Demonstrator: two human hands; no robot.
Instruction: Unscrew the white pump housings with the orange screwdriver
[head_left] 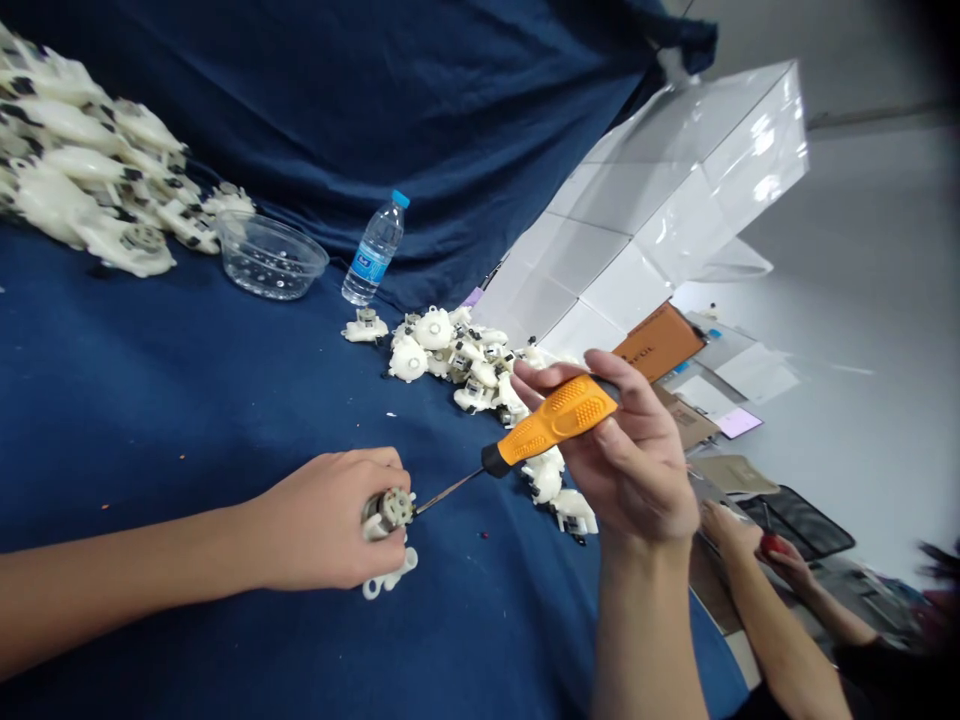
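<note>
My left hand (330,515) is closed around a white plastic part with a round metal motor (393,508) on it, held down on the blue cloth. White rings of the same part stick out below my fingers. In my right hand (630,460) is a screwdriver (559,420) with an orange handle and a black collar, gripped between thumb and fingers. Its thin shaft slants down to the left, and the tip reaches the side of the motor. My left fingers partly hide the part, so I cannot tell whether the tip sits in a screw.
Similar white parts lie in a heap (450,350) beyond my hands, with a larger pile (90,160) at the far left. A clear plastic bowl (274,260) and a water bottle (375,250) stand between them. At right, white boxes (600,230) and another person's hands (735,535) show.
</note>
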